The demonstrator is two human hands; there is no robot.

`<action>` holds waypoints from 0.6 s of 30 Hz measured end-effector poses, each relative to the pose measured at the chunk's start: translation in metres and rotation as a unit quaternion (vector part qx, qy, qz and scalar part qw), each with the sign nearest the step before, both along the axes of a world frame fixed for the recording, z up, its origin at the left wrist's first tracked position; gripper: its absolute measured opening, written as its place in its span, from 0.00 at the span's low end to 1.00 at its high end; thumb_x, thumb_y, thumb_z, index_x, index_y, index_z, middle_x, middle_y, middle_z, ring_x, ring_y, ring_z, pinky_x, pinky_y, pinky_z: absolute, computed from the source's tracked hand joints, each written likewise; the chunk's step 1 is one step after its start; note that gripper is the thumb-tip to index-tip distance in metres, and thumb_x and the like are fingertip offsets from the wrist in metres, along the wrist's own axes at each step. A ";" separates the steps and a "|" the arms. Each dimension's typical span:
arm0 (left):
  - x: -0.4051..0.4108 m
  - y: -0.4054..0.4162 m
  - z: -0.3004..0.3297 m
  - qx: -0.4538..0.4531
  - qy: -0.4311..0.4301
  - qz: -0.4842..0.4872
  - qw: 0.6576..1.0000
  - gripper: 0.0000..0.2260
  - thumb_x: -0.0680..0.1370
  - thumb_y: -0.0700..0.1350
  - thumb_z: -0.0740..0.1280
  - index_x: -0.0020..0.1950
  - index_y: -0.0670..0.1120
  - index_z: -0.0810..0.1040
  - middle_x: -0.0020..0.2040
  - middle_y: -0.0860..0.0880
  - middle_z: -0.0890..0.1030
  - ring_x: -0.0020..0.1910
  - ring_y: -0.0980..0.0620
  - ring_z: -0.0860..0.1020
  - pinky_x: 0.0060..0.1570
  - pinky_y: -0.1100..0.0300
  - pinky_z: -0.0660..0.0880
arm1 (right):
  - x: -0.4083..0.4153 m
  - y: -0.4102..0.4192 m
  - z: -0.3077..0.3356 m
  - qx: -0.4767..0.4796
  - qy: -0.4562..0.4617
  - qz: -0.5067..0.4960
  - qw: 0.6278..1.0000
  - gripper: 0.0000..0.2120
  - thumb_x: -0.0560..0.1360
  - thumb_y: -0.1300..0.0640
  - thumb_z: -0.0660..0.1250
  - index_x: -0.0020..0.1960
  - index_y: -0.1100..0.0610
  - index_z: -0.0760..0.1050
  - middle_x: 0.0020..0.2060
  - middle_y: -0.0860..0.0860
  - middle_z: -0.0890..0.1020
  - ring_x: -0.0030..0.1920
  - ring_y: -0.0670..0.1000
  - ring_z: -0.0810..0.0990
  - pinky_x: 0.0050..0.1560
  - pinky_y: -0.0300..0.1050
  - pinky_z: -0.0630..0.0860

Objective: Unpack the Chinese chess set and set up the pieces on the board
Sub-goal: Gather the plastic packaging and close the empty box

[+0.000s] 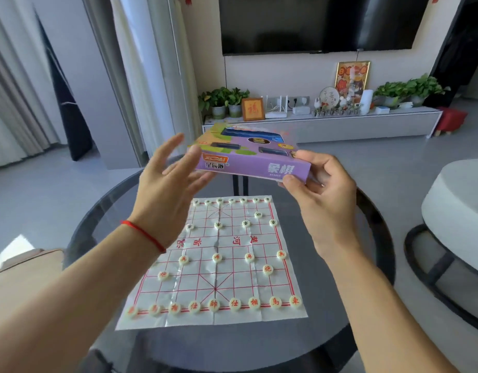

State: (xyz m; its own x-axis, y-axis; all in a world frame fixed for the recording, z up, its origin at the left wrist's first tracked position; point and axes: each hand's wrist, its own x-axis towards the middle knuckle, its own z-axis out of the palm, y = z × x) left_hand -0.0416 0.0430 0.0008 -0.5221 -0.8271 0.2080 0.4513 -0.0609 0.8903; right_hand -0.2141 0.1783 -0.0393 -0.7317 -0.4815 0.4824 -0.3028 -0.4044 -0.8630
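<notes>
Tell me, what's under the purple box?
The purple box is held up in the air. Below it are the paper board's far edge and the round glass table. The left hand hides the board's far left corner.

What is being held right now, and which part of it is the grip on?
The purple chess box, pinched at its right end by the right hand. The left hand is open beside the box's left end; whether it touches cannot be told.

My right hand (317,184) pinches the purple chess box (252,154) above the paper board (219,267); my left hand (169,181) is spread beside its left end. I see pieces (213,305) lined up on the round tabletop (367,238).
</notes>
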 end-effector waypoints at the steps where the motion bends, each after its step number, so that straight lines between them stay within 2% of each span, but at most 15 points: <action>1: 0.012 0.001 -0.002 0.071 0.019 -0.014 0.997 0.21 0.79 0.47 0.68 0.70 0.41 0.72 0.56 0.40 0.84 0.56 0.43 0.84 0.54 0.53 0.81 | 0.015 -0.011 -0.002 -0.006 -0.008 0.015 1.000 0.18 0.73 0.70 0.74 0.59 0.58 0.77 0.55 0.51 0.85 0.55 0.47 0.85 0.54 0.45 0.83; 3: 0.034 0.004 -0.009 0.167 0.029 -0.026 0.985 0.17 0.79 0.49 0.68 0.64 0.40 0.76 0.55 0.39 0.84 0.55 0.42 0.84 0.55 0.52 0.81 | 0.046 -0.032 -0.008 -0.009 -0.009 0.051 0.999 0.16 0.73 0.72 0.73 0.58 0.59 0.78 0.53 0.50 0.85 0.52 0.47 0.86 0.53 0.44 0.83; 6: 0.061 0.001 -0.024 0.191 -0.009 0.024 0.981 0.12 0.80 0.45 0.68 0.60 0.40 0.78 0.53 0.38 0.85 0.52 0.39 0.84 0.53 0.47 0.82 | 0.092 -0.062 -0.021 0.031 0.025 0.112 0.993 0.15 0.75 0.69 0.73 0.58 0.56 0.77 0.53 0.45 0.85 0.51 0.46 0.86 0.49 0.43 0.83; 8: 0.082 -0.014 -0.030 0.214 -0.020 0.083 0.973 0.08 0.79 0.38 0.68 0.58 0.39 0.78 0.51 0.36 0.85 0.49 0.38 0.85 0.48 0.47 0.83 | 0.114 -0.080 -0.030 0.073 0.056 0.150 0.984 0.14 0.76 0.65 0.73 0.59 0.54 0.76 0.56 0.44 0.84 0.52 0.45 0.86 0.50 0.45 0.84; 11: 0.113 -0.049 -0.038 0.256 -0.035 0.144 0.955 0.08 0.76 0.33 0.65 0.54 0.39 0.77 0.47 0.35 0.85 0.44 0.38 0.85 0.39 0.49 0.83 | 0.130 -0.102 -0.034 0.149 0.116 0.228 0.955 0.16 0.79 0.62 0.71 0.64 0.50 0.75 0.61 0.45 0.83 0.56 0.43 0.84 0.55 0.46 0.83; 13: 0.130 -0.076 -0.047 0.263 -0.048 0.164 0.949 0.08 0.76 0.33 0.65 0.54 0.39 0.75 0.49 0.34 0.84 0.44 0.37 0.85 0.37 0.49 0.83 | 0.127 -0.112 -0.032 0.210 0.210 0.242 0.923 0.23 0.80 0.59 0.69 0.72 0.44 0.71 0.65 0.44 0.80 0.60 0.41 0.81 0.57 0.38 0.80; 15: 0.142 -0.103 -0.057 0.272 -0.060 0.177 0.944 0.10 0.76 0.33 0.64 0.56 0.40 0.74 0.53 0.33 0.83 0.44 0.37 0.85 0.36 0.48 0.83 | 0.115 -0.113 -0.027 0.242 0.291 0.211 0.901 0.24 0.81 0.58 0.67 0.75 0.44 0.69 0.65 0.43 0.77 0.62 0.38 0.78 0.56 0.31 0.78; 18: 0.150 -0.139 -0.069 0.264 -0.080 0.197 0.941 0.18 0.75 0.33 0.65 0.66 0.40 0.72 0.54 0.34 0.83 0.42 0.38 0.86 0.34 0.50 0.82 | 0.084 -0.105 -0.027 0.248 0.329 0.171 0.895 0.15 0.80 0.60 0.66 0.64 0.46 0.80 0.63 0.39 0.78 0.59 0.36 0.77 0.56 0.31 0.78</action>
